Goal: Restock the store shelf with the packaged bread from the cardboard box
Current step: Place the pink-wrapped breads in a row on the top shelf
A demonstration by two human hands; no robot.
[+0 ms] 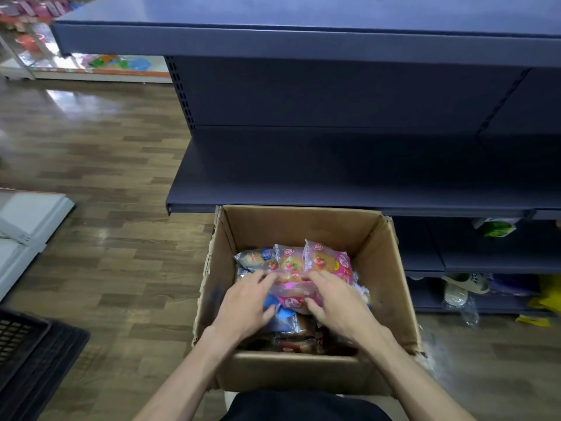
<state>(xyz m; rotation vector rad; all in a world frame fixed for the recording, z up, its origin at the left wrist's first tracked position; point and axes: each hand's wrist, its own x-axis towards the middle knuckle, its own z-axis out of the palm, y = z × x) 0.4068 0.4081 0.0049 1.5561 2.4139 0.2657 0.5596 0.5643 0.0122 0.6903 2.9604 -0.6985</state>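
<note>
Cardboard box (303, 372) on the floor below the bare dark shelf (334, 165), head view: left hand (243, 311) and right hand (337, 302) both grasp one pink bread packet (293, 291) atop the loose pile inside. Slick film could slip, or drag neighbouring packets out. Tall box walls and the shelf's front lip obstruct the lift; a black crate (27, 347) lies left.

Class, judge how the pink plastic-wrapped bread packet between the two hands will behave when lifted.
The pink plastic-wrapped bread packet probably flexes, since its film looks crinkled. Likely light: left hand and right hand touch it with fingertips only. Its glossy wrapper may slip.
</note>
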